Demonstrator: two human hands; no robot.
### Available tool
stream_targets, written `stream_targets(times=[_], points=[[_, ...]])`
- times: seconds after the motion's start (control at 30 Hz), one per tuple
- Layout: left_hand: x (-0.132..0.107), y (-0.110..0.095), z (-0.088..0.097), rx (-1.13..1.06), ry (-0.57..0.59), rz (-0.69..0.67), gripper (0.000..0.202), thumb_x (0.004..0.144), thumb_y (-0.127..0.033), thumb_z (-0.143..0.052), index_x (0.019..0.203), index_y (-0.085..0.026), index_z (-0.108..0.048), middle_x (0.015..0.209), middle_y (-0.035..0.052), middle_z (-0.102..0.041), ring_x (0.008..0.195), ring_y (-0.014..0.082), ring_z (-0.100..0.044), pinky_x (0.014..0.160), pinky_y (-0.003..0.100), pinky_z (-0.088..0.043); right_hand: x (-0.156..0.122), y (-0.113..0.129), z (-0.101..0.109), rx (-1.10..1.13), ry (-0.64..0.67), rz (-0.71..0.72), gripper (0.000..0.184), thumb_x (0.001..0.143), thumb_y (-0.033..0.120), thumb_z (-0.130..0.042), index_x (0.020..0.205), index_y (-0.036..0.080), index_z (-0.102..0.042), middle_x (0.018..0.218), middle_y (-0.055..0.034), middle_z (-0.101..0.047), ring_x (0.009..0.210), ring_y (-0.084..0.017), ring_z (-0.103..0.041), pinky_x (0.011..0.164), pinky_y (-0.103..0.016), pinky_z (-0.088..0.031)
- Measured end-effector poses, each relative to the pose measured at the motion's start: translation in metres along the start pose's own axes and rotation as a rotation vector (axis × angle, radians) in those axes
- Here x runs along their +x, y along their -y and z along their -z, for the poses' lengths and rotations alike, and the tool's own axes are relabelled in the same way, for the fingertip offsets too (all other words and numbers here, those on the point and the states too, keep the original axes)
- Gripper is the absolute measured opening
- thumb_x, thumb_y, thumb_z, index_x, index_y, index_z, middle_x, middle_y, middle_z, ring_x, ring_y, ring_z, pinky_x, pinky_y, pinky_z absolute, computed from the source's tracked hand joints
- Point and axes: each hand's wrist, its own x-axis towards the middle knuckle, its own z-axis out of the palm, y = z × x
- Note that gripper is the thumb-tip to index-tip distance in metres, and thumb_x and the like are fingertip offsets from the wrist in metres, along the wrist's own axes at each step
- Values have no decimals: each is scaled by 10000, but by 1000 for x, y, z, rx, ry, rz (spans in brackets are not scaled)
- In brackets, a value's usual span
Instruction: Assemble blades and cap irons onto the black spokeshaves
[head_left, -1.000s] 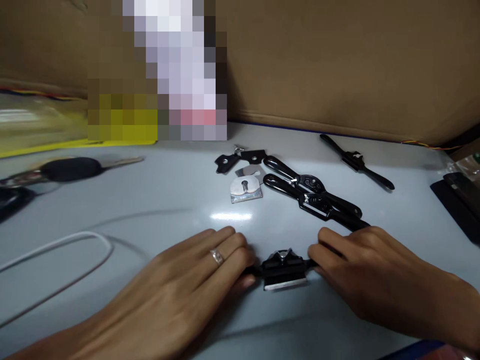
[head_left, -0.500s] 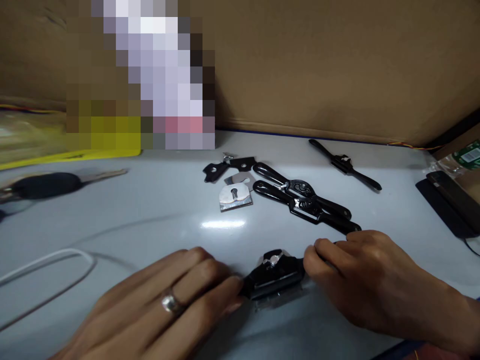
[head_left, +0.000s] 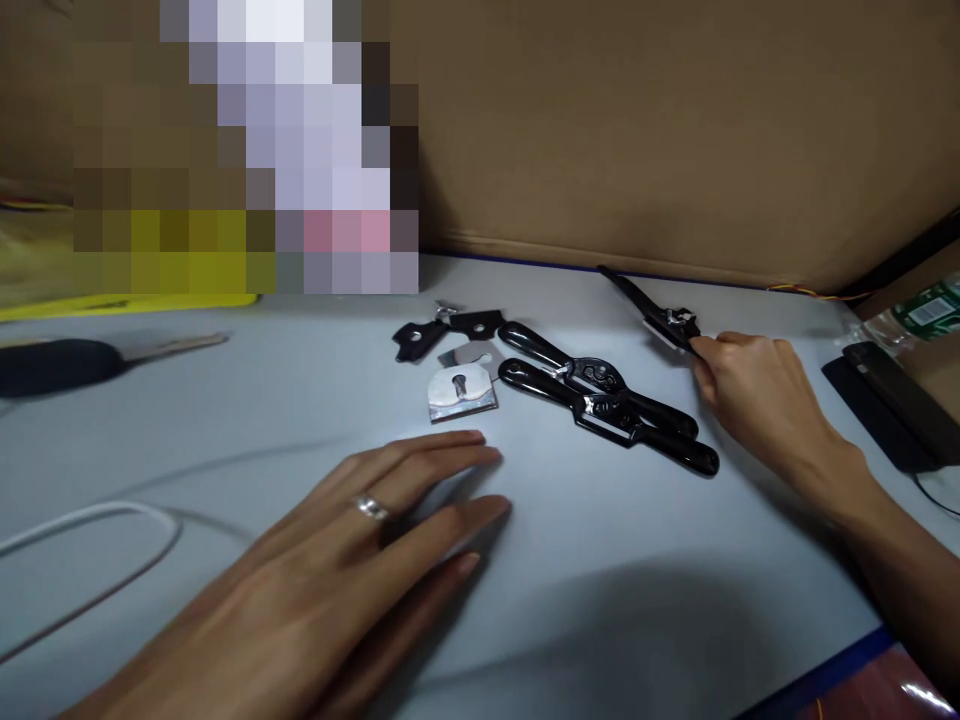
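Observation:
My right hand (head_left: 765,395) is at the back right of the table, its fingers closed round one handle of a black spokeshave (head_left: 651,312). That spokeshave slants away to the back left, and a second one appears to lie behind it, mostly hidden. Over the table my left hand (head_left: 390,530), with a ring on it, has its fingers spread and nothing in them. Two black spokeshave bodies (head_left: 600,400) lie side by side between the hands. Just beyond my left fingertips rest a metal blade (head_left: 463,390) and a pair of black cap plates (head_left: 420,340).
A white cable (head_left: 112,507) loops at the left, below a black-handled key (head_left: 67,368). Some yellow item (head_left: 165,305) lies at the back left. A dark device (head_left: 885,400) stands at the right edge. Cardboard (head_left: 675,130) walls off the back.
My right hand has carried the spokeshave from the front of the table to the back right, beside the other one. My left hand has let go of it and spread its fingers.

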Motion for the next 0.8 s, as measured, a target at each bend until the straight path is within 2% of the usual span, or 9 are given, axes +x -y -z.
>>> stream_targets(times=[0.27,0.4,0.5,0.6,0.67,0.7,0.73,0.8], points=[[-2,0,-1,24,19,-1,512,1259,-228,-560,1670,-403,-810,1795,42,-791,1643,344,-767,1293,552,-760,-5,-2,-9,14,-16,4,415,1137,63,-543,1128,134,-952,987,-199,-886,703,-264,-693,670,-405,-359],[-2,-1,-2,10,21,-10,485,1277,-220,-539,1642,-393,-809,1786,40,-785,1665,316,-740,1315,510,-734,-8,-8,-8,13,-31,7,423,1148,103,-529,1053,128,-941,1049,-207,-880,658,-225,-641,645,-395,-336],[2,-5,-1,2,15,-28,480,1279,-195,-522,1612,-371,-819,1745,58,-807,1655,308,-746,1318,501,-730,-13,-9,-5,47,-163,7,436,1207,175,-529,1087,150,-947,1152,-201,-910,678,-226,-676,631,-393,-317],[9,-10,1,35,39,-16,452,1246,-161,-554,1540,-334,-850,1701,90,-830,1630,330,-765,1300,517,-747,-26,1,-5,138,-365,149,417,1259,236,-564,1109,184,-949,1124,-157,-925,747,-247,-767,622,-374,-358],[14,-12,4,86,62,-14,444,1224,-130,-558,1503,-305,-856,1693,112,-833,1645,341,-757,1306,523,-754,-36,15,-8,179,-451,301,415,1292,242,-558,1188,184,-956,1069,-125,-917,706,-235,-770,592,-358,-380],[16,-13,6,105,75,-27,449,1218,-119,-557,1505,-297,-853,1693,117,-834,1648,341,-758,1304,521,-760,-42,23,-10,187,-485,354,406,1302,239,-556,1302,168,-956,1112,-129,-926,657,-218,-747,564,-350,-381],[19,-13,8,111,86,-50,457,1213,-114,-562,1519,-293,-850,1689,119,-838,1642,341,-766,1299,517,-767,-46,30,-13,187,-470,393,405,1313,242,-563,1455,147,-930,1193,-145,-935,648,-209,-748,558,-344,-410],[23,-12,12,89,113,-92,479,1203,-114,-589,1564,-302,-842,1678,114,-849,1618,340,-792,1283,504,-781,-53,43,-19,175,-449,438,428,1317,242,-567,1580,105,-875,1278,-186,-925,607,-190,-710,534,-337,-417]])
